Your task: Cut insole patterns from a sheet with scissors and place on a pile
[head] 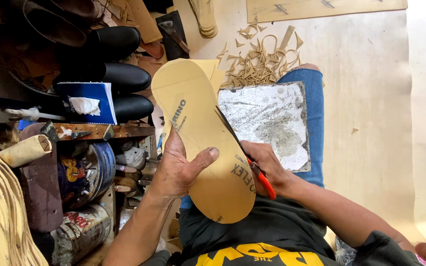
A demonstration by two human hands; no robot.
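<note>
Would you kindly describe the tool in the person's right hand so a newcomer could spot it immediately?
Start at the big tan sole-shaped sheet that the left hand holds over the lap. Along its right edge, the right hand grips scissors. Their bright orange handles are the only orange among the tan scraps nearby.

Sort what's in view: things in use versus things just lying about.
In use: left hand holding tan insole sheet; right hand with orange-handled scissors; grey slab on the knee.
Lying about: offcut strips, black shoes, blue notebook, tins.
</note>
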